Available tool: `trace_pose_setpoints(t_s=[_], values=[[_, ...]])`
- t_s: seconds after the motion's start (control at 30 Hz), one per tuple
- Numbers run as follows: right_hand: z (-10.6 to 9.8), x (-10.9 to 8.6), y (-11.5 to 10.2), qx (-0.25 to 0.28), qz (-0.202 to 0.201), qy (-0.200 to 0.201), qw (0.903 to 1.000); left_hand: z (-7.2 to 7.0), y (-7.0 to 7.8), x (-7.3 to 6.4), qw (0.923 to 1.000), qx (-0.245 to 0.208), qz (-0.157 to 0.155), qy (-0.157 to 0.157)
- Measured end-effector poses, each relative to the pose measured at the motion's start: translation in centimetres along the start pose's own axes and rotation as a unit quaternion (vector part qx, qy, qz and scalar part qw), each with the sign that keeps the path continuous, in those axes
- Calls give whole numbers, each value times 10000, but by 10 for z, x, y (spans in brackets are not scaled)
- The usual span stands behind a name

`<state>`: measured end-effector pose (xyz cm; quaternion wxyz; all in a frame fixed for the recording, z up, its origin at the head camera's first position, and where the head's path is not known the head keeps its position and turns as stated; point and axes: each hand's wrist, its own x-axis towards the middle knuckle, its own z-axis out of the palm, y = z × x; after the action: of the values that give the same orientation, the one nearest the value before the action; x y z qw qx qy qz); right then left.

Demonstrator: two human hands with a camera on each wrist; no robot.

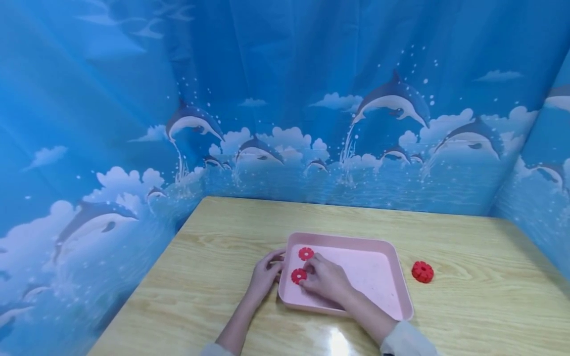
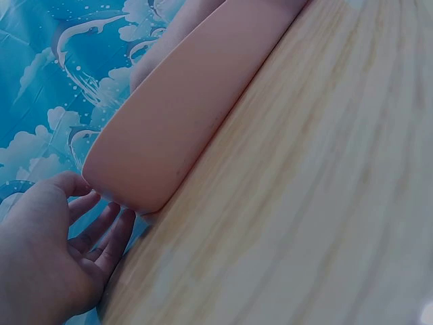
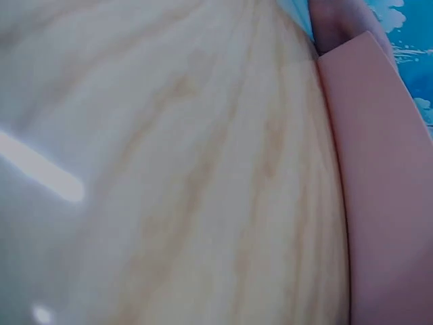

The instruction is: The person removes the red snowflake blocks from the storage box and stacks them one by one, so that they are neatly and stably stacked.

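My right hand (image 1: 327, 279) reaches into a shallow pink tray (image 1: 378, 242) and pinches a red notched disc (image 1: 299, 276) with a hole in its middle, low against the tray floor. Just beyond it in the tray lies a second red notched disc (image 1: 306, 253), close to the fingers. At the tray's left end, my left hand (image 2: 57, 250) touches the outer wall with loosely bent, spread fingers. Tray walls hide the discs from both wrist views, and the right wrist view does not show the right hand's fingers.
Right of the tray, a stack of red notched discs (image 1: 422, 272) stands on the wooden table (image 1: 240, 222). A blue dolphin-print curtain (image 1: 285, 99) hangs along the table's far edge and at both sides.
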<state>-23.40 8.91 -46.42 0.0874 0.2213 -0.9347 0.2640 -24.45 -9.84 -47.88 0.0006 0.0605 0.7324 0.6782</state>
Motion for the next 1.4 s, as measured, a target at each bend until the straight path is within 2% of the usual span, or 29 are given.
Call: trace_pose_setpoints(t_s=[0.3, 0.53, 0.9, 1.23, 1.4], values=[[-11, -4, 0, 42, 176, 252, 9995, 2, 30, -13, 9999, -60, 33, -81], [-27, -12, 0, 181, 308, 402, 9986, 2, 31, -14, 9999, -85, 27, -65], [-57, -31, 17, 414, 586, 685, 9951, 2, 30, -13, 9999, -83, 46, -47], [-86, -50, 38, 313, 553, 953, 9934, 3, 29, -13, 10000, -40, 6, -28], [-101, -59, 48, -1, 663, 1109, 9916, 3, 29, -13, 10000, -41, 20, -30]])
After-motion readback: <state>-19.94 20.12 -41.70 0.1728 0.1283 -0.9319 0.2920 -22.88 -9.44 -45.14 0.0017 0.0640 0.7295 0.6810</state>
